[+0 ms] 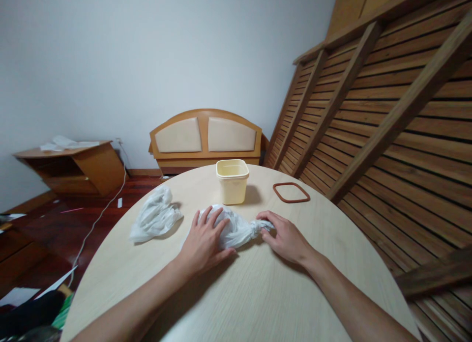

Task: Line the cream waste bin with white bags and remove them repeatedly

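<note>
Head view: the spread left grip (204,240) partly hides a knotted bag (236,230) the right grip (288,238) pinches.

The right fingers (270,216) hold a knotted white bag (236,229).

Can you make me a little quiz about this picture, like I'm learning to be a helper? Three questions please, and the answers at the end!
1. Pick one. The person's right grip is on:
A) the wooden headboard
B) the twisted end of a white plastic bag
C) the cord on the floor

2. Look at the yellow container. True or false: it has a lid on.

3. Fill in the blank. From where the person sits, the brown ring lies to the ____ of the yellow container.

Key:
1. B
2. False, its top is open
3. right
</note>
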A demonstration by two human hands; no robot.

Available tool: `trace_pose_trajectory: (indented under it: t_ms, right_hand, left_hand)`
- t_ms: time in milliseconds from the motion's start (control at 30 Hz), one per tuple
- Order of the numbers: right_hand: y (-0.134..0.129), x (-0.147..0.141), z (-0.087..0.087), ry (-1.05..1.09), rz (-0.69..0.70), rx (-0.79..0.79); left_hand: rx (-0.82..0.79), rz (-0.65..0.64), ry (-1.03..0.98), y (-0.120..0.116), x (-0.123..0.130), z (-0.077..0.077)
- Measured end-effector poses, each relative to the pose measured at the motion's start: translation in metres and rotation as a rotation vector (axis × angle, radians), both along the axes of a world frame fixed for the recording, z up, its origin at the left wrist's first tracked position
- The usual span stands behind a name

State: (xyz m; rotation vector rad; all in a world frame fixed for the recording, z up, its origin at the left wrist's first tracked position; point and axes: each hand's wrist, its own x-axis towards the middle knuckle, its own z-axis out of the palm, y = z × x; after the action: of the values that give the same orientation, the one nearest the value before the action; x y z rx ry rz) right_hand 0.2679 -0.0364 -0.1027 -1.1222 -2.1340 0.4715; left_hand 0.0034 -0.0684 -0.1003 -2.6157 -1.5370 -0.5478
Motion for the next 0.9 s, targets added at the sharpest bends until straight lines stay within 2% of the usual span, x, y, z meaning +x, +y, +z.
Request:
trace_pose_trajectory:
  t_ms: [167,300,400,567,633,767,900]
  right_hand:
    - [-0.009,-0.012,0.001,-0.085,0.101,0.161]
    - [-0.015,-0.028,-0.006,-0.133,0.175,0.131]
    - [-0.012,-0.028,-0.009,-0.181,0.194,0.083]
    - [-0.002,-0.008,-0.002,-0.315,0.114,0.055]
    - [-0.003,-0.004,0.003,-0.358,0.064,0.081]
    - [-0.012,-0.011,0.005,-0.252,0.061,0.121]
    - [-0.017,-0.028,-0.007,-0.209,0.126,0.051]
  left_hand:
    - [-0.013,-0.068,-0.075,0.001,0.000,-0.002]
    - [0.007,-0.050,-0.159,0.003,-0.006,0.001]
    - [-0.030,-0.031,-0.163,0.008,-0.016,0.007]
    - [-0.266,-0.199,-0.093,0.011,-0.028,0.020]
    - [-0.311,-0.266,-0.083,0.010,-0.028,0.022]
    - [-0.276,-0.370,-0.107,0.005,-0.022,0.019]
    - [-0.219,-0.451,-0.143,0.001,-0.013,0.006]
